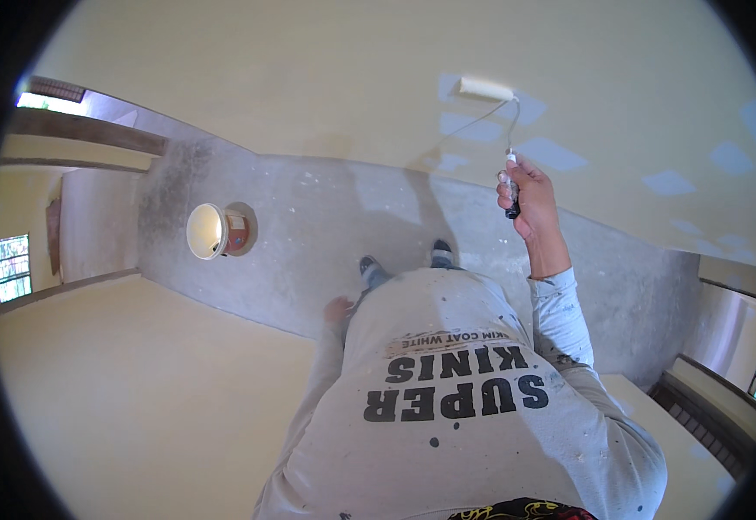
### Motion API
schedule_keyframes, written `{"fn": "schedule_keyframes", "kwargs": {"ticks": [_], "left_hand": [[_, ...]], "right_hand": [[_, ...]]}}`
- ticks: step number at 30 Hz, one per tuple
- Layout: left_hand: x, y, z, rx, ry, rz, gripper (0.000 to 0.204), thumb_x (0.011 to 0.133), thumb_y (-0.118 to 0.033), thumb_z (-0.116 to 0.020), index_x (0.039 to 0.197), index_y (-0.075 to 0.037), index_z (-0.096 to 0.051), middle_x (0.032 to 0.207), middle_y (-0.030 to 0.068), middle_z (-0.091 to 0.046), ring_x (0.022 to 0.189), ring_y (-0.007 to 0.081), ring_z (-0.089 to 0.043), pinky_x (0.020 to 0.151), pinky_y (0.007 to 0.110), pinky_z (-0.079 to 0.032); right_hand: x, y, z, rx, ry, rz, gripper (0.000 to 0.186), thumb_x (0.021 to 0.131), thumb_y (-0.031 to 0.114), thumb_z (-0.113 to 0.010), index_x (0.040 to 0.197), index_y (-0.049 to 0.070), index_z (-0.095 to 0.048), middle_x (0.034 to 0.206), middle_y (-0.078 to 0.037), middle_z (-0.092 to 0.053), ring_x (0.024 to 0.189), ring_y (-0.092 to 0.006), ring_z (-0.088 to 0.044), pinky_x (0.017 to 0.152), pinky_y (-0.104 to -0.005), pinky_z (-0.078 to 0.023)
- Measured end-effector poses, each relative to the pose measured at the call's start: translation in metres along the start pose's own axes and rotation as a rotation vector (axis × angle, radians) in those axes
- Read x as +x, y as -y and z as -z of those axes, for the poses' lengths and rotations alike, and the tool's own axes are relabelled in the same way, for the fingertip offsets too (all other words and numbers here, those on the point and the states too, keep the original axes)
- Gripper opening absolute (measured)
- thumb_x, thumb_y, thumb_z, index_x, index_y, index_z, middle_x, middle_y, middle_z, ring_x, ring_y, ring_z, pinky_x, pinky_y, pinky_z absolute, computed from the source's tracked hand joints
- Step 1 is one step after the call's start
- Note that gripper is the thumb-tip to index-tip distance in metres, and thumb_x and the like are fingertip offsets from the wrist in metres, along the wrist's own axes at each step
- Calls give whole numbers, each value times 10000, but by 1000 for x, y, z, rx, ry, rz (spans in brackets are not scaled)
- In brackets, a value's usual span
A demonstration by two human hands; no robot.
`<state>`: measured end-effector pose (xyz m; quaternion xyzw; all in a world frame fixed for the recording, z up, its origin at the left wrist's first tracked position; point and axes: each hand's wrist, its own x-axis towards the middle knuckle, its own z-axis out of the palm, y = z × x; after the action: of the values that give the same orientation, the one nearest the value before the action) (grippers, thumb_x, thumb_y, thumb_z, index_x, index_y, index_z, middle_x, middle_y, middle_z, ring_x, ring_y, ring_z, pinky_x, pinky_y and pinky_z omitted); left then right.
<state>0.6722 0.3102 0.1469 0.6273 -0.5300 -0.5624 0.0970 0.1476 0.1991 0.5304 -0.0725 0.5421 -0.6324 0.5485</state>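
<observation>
My right hand (529, 195) is wrapped round the dark, paint-spotted handle of a paint roller (486, 89), arm stretched forward. The roller's cream sleeve lies against the pale yellow wall (326, 95), joined to the handle by a bent wire frame. My left hand (338, 309) hangs low beside my left thigh; it is small and partly hidden by my clothing, so its fingers cannot be made out. Paint spots mark my light long-sleeved shirt (447, 390).
A paint bucket (208, 232) with a white rim stands on the grey, spattered floor (308, 217) to my left. Behind me runs another yellow wall (152, 355). Barred windows (13, 269) show at both sides. Light patches and shadows fall on the front wall.
</observation>
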Motion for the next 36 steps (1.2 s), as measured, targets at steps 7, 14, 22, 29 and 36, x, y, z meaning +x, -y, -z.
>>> {"fn": "schedule_keyframes", "kwargs": {"ticks": [7,14,22,29,36], "left_hand": [[-4,28,-5,900,64,-112,403,890,-483,-552,967,-110,-684,998,148,-693,927,357,-662,769,483,-516],[-12,-3,-4,799,54,-194,373,889,-461,-552,967,-123,-691,981,133,-693,940,348,-655,784,490,-506],[6,45,-6,634,-16,-237,274,879,-380,-550,979,-159,-679,942,143,-681,958,357,-642,781,501,-498],[-10,7,-2,729,20,-307,302,881,-399,-539,942,-128,-656,929,157,-677,931,379,-640,761,508,-497],[-20,5,1,790,82,-150,348,886,-428,-537,965,-112,-662,964,147,-685,932,362,-657,776,500,-512]], "right_hand": [[44,-34,48,27,-28,-48,67,962,63,-553,1011,18,-553,739,-61,-527,548,-121,-488,421,-238,-380],[0,-1,26,-37,-20,49,143,980,69,-537,1116,25,-544,742,-54,-534,557,-109,-484,433,-222,-374],[50,-39,67,-5,-36,-37,124,976,77,-542,1086,20,-546,745,-62,-540,552,-113,-489,427,-227,-372],[1,-1,46,-57,-35,75,129,972,88,-553,1066,0,-558,740,-51,-530,543,-118,-480,420,-237,-371],[25,-13,72,-18,-25,12,155,972,87,-551,1089,-14,-552,740,-52,-532,543,-118,-485,418,-236,-372]]}}
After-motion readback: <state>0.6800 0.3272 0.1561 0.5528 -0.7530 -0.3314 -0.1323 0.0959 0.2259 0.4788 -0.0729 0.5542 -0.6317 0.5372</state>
